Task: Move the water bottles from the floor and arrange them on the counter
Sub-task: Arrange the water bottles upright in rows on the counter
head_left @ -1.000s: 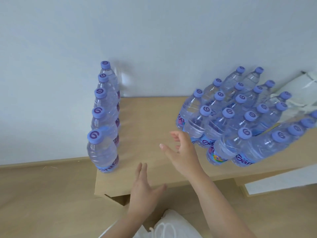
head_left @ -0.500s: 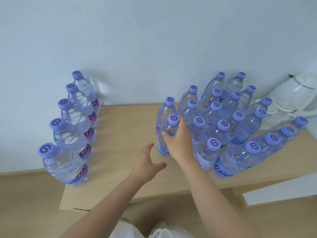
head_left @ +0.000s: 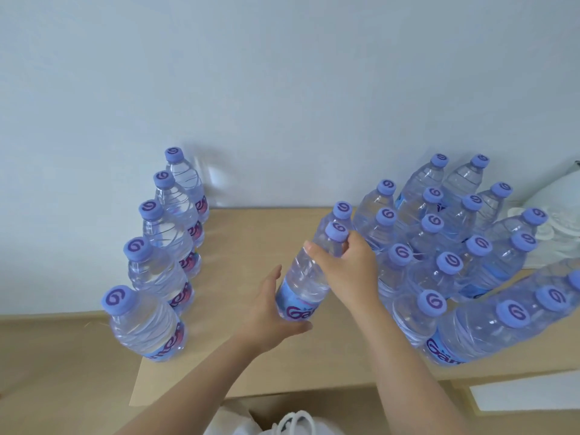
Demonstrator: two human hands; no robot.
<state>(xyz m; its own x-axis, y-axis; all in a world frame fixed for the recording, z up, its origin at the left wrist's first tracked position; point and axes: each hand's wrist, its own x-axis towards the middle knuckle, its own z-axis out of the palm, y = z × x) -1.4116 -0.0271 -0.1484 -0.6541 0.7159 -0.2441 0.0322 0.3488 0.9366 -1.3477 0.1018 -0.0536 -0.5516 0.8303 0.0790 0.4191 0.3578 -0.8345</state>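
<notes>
Two bare hands hold one clear water bottle (head_left: 306,284) with a purple cap, tilted, just above the wooden counter (head_left: 257,233), between a single-file row of five bottles (head_left: 169,255) on the left and a tight cluster of bottles (head_left: 439,262) on the right.

The risks, as a judgement: the held bottle is just beside the cluster's nearest bottles, and the right forearm passes close over their caps. A sideways swing could knock one over, and packed this tightly, one fall might topple its neighbours. The front bottle of the left row stands near the counter's front corner, so a bump there could send it to the floor. The bottle is smooth and full, so it may slip if the hold loosens.

The right hand (head_left: 348,271) curls its fingers around the bottle's neck and shoulder, just below the cap, in a closed grip. The left hand (head_left: 270,312) is half open, cupping the bottle's labelled lower part, with the thumb under its base and the fingers behind it; how tightly it squeezes cannot be told.
</notes>
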